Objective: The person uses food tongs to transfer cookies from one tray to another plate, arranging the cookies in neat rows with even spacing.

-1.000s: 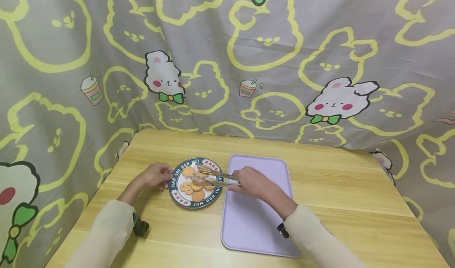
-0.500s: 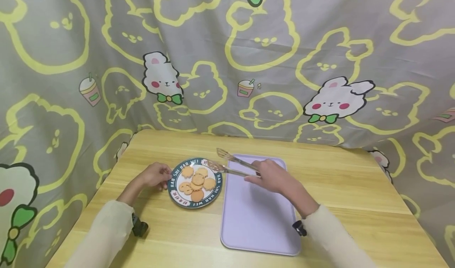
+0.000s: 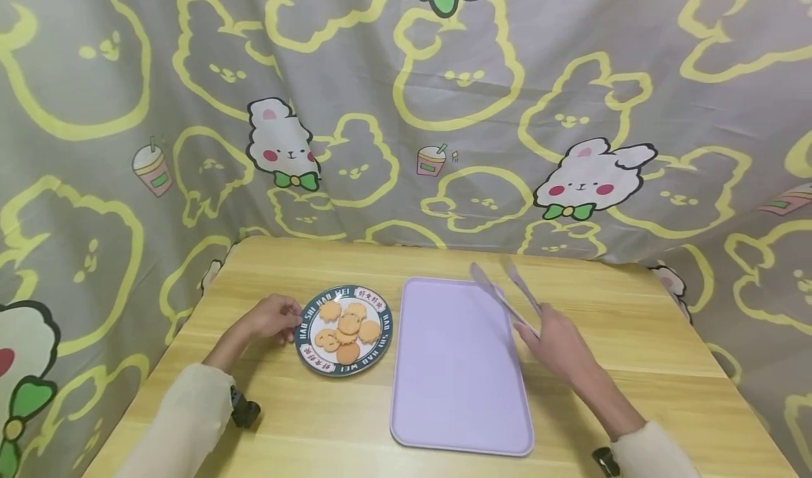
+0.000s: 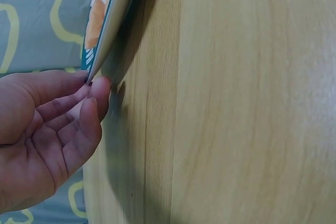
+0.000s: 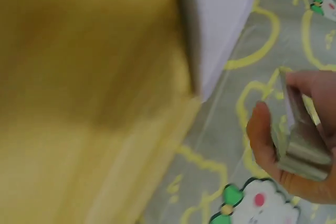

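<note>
My left hand pinches the left rim of a round plate with a dark green lettered border; in the left wrist view the thumb lies on top and fingertips under the edge. Several round and scalloped cookies lie on the plate, some overlapping. My right hand holds metal tongs over the right edge of a purple tray. The arms of the tongs are spread, with nothing between their tips. In the right wrist view, fingers and thumb wrap the bent end of the tongs.
The plate and tray stand side by side on a wooden table, a narrow strip of wood between them. A grey curtain with yellow animal outlines hangs behind the table and along its left side.
My right hand has carried the tongs from over the cookies, rightward across the tray to its right edge. My left hand stays at the plate's rim.
</note>
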The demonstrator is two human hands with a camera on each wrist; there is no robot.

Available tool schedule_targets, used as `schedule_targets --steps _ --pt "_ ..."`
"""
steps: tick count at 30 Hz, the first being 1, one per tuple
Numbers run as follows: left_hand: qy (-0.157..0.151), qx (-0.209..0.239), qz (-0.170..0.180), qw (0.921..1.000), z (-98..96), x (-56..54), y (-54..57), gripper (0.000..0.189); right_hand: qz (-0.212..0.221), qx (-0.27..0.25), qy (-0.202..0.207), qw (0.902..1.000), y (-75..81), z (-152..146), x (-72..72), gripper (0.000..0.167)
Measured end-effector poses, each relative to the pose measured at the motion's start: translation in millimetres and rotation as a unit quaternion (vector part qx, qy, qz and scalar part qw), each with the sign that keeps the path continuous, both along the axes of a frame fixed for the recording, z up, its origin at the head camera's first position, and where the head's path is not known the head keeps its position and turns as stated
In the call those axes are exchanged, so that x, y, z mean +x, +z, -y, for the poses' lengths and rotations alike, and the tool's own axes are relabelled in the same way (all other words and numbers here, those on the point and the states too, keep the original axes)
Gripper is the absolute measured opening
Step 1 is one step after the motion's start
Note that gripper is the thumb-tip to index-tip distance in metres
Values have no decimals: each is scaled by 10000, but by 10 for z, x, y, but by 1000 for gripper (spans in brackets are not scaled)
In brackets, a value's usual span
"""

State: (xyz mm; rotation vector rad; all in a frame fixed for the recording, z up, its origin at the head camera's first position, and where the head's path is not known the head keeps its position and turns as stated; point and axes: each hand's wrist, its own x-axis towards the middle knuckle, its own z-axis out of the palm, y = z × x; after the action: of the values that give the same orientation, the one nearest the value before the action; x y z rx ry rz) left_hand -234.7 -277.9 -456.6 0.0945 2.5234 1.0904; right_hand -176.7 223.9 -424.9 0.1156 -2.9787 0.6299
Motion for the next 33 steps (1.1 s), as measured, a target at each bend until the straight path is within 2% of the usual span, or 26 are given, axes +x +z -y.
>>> schedule_targets --steps 5,10,18,21,28,33 --pt "-30 76 -2 10000 60 10 -7 17 445 -89 -498 9977 -155 -214 122 53" --pt "-99 181 -51 9998 115 15 -26 19 769 -91 -711 9945 -293 -271 193 57" --pt "47 183 -4 9998 207 61 -27 19 744 100 -697 9947 -479 -164 212 50" --pt "44 191 -8 9998 228 53 -45 19 703 267 -702 9947 -491 -137 211 50" --pt "146 125 -48 9998 239 69 -69 17 944 654 -576 9917 -468 -97 192 57" --pt "50 11 -121 9999 230 76 -54 18 1594 835 -326 9831 -299 -213 120 69"
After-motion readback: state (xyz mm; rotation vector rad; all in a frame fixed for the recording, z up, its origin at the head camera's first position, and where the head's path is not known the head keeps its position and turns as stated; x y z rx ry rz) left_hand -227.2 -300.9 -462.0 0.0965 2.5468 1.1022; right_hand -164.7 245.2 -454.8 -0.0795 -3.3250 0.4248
